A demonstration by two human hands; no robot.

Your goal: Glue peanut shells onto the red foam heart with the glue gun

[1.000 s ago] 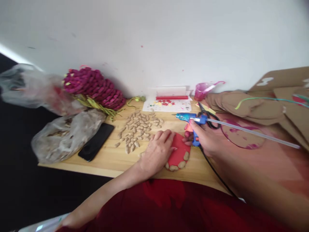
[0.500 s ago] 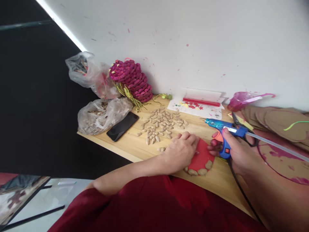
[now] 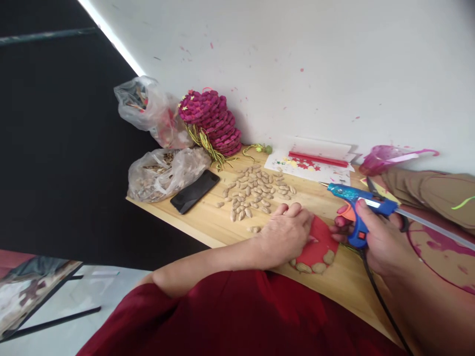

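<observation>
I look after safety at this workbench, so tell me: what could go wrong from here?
The left hand touches the red piece, close to the glue gun in the right hand; a hot nozzle could burn it. The cord hangs beside the right arm and might snag. The long glue stick juts out behind and may get knocked.

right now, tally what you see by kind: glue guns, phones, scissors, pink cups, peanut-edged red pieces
Glue gun: 1
Phone: 1
Scissors: 1 pair, partly hidden
Pink cup: 1
Peanut-edged red piece: 1
Total: 5
</observation>
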